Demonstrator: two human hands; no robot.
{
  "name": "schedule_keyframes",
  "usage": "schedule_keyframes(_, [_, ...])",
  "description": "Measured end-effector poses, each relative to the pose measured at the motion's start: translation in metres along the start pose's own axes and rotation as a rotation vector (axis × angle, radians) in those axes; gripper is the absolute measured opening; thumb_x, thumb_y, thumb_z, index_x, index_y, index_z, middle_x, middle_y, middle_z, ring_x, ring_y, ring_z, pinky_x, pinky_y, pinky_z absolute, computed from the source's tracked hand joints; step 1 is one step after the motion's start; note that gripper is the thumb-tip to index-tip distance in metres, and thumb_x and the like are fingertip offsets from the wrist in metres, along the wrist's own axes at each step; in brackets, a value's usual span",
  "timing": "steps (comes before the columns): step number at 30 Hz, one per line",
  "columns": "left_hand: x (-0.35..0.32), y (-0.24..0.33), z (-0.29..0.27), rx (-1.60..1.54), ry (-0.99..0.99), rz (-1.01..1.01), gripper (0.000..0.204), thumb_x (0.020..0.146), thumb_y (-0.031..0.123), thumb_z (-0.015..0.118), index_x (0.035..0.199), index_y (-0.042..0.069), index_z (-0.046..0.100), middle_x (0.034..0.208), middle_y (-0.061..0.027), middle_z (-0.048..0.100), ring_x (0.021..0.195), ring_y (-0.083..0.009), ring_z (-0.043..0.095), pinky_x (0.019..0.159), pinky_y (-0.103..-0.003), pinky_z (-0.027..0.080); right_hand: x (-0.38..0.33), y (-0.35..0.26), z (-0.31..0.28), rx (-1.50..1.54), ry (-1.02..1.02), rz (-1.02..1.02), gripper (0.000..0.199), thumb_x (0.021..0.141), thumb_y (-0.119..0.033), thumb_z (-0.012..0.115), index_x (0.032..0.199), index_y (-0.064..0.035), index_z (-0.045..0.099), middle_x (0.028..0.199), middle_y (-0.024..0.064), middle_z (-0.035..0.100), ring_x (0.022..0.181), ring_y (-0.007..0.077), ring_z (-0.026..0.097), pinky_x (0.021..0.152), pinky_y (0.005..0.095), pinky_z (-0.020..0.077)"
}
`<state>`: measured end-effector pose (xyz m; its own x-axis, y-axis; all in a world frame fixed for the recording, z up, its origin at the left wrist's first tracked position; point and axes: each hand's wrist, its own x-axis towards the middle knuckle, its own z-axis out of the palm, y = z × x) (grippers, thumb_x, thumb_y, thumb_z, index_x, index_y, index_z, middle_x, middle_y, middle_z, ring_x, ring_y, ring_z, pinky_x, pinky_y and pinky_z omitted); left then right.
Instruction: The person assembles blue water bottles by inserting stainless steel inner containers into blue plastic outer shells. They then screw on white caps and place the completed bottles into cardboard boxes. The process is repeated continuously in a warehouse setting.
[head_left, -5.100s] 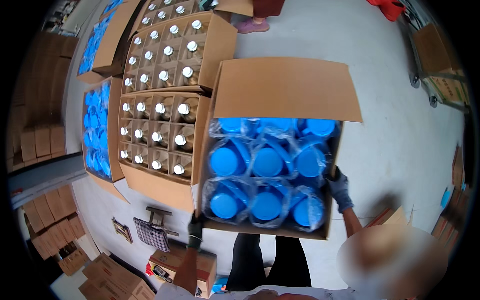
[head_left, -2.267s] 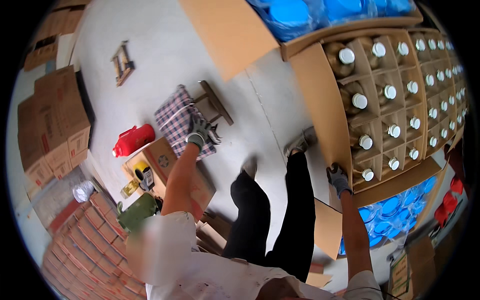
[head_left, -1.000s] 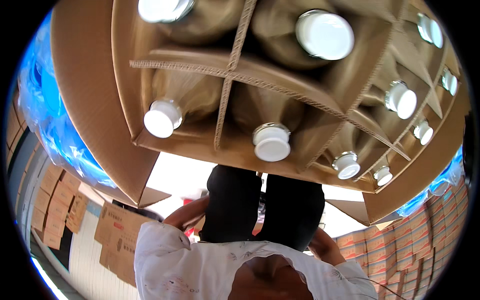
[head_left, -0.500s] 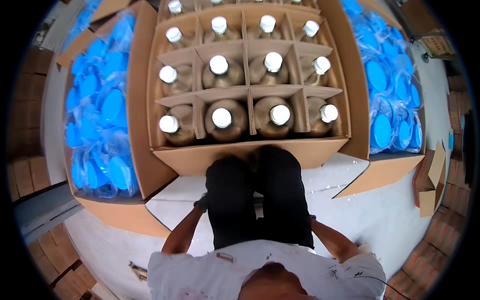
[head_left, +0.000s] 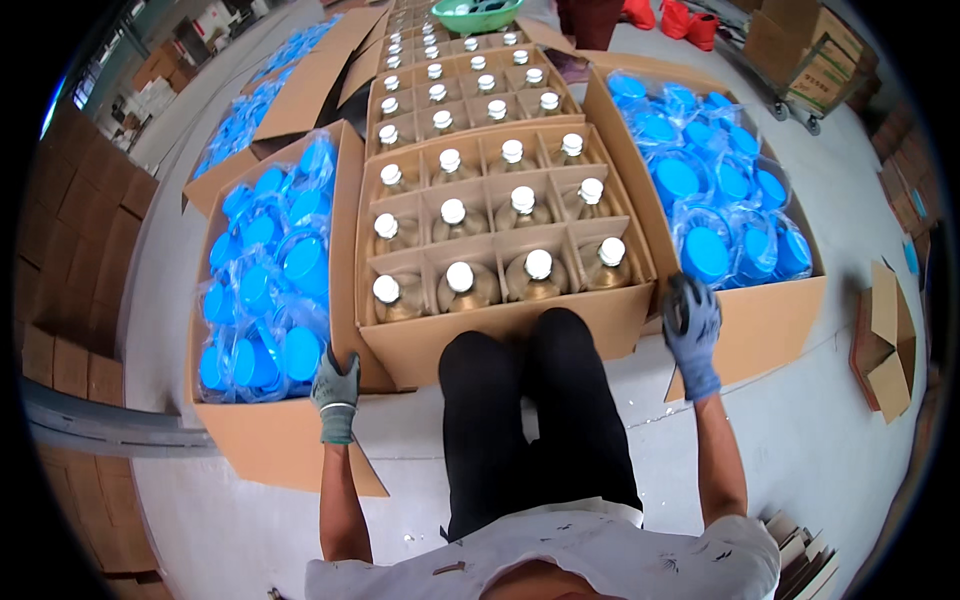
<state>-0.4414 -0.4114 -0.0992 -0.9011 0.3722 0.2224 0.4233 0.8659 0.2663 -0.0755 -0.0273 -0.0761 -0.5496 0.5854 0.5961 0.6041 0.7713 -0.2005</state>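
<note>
My left hand (head_left: 335,395), in a grey-green work glove, is at the near right corner of the left carton (head_left: 280,425). Its thumb and fingers are spread apart, and whether they touch the cardboard is unclear. My right hand (head_left: 692,330), in a blue-grey glove with dark fingers, is beside the near left corner of the right carton (head_left: 765,325). Loosely bent and apart from the thumb, its fingers show nothing between them. Between my hands stands a divided carton (head_left: 500,345) of clear bottles (head_left: 465,290) with white caps. Bagged jugs with blue lids (head_left: 302,262) fill both side cartons.
More bottle cartons (head_left: 470,65) run away in a row, with a green basin (head_left: 477,14) on top and another person's dark-clothed legs (head_left: 590,20) beside it. A loaded trolley (head_left: 815,65) and an open small carton (head_left: 885,345) stand at right. Stacked boxes (head_left: 85,230) line the left.
My hands have come up from beside my knees to the side cartons' near corners. The view has tilted forward, so the far row, basin and trolley show more.
</note>
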Motion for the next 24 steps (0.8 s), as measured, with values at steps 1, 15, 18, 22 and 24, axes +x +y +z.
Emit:
schedule_keyframes(1, [0.004,-0.004,0.006,-0.039,-0.141,-0.081,0.049,0.079,0.036,0.066,0.116,0.006,0.053,0.102,-0.0162,0.064,0.096,-0.0337,0.060,0.079,-0.043,0.047,0.020,0.011,-0.001,-0.054,0.025,0.031,0.037,0.080,-0.030,0.064,0.108,-0.0064,0.058,0.110,0.0174,0.058,0.101,0.0350,0.053,0.086,0.0441,0.0418])
schedule_keyframes(15, [-0.013,-0.035,0.016,0.144,-0.221,-0.050,0.046,0.085,0.048,0.057,0.101,0.005,0.054,0.082,-0.0170,0.066,0.077,-0.0364,0.063,0.066,-0.046,0.047,-0.020,0.088,0.031,-0.216,-0.427,0.225,0.048,0.080,-0.048,0.062,0.100,-0.0057,0.055,0.092,0.0230,0.061,0.088,0.0405,0.057,0.078,0.0501,0.0425])
schedule_keyframes(18, [-0.038,-0.035,-0.003,0.097,-0.278,-0.054,0.040,0.085,0.045,0.058,0.095,0.007,0.052,0.080,-0.0174,0.065,0.076,-0.0378,0.062,0.064,-0.048,0.046,-0.033,0.076,0.001,-0.141,-0.335,0.058,0.034,0.082,-0.038,0.065,0.092,-0.0063,0.059,0.078,0.0189,0.062,0.071,0.0386,0.058,0.064,0.0487,0.0437])
schedule_keyframes(22, [-0.040,-0.046,-0.019,0.110,-0.344,-0.013,0.035,0.085,0.043,0.059,0.087,0.008,0.052,0.079,-0.0162,0.064,0.076,-0.0357,0.062,0.064,-0.046,0.047,-0.050,0.099,-0.007,-0.211,-0.595,0.236,0.046,0.082,-0.045,0.063,0.109,-0.0079,0.058,0.095,0.0217,0.064,0.086,0.0415,0.060,0.071,0.0477,0.0476])
schedule_keyframes(24, [-0.017,-0.045,-0.045,0.125,-0.339,0.074,0.032,0.085,0.041,0.059,0.091,0.011,0.056,0.080,-0.0149,0.065,0.076,-0.0356,0.062,0.065,-0.045,0.048,-0.021,0.092,-0.020,-0.364,-0.890,0.289,0.054,0.081,-0.049,0.062,0.115,-0.0077,0.056,0.100,0.0213,0.063,0.088,0.0413,0.060,0.072,0.0479,0.0482])
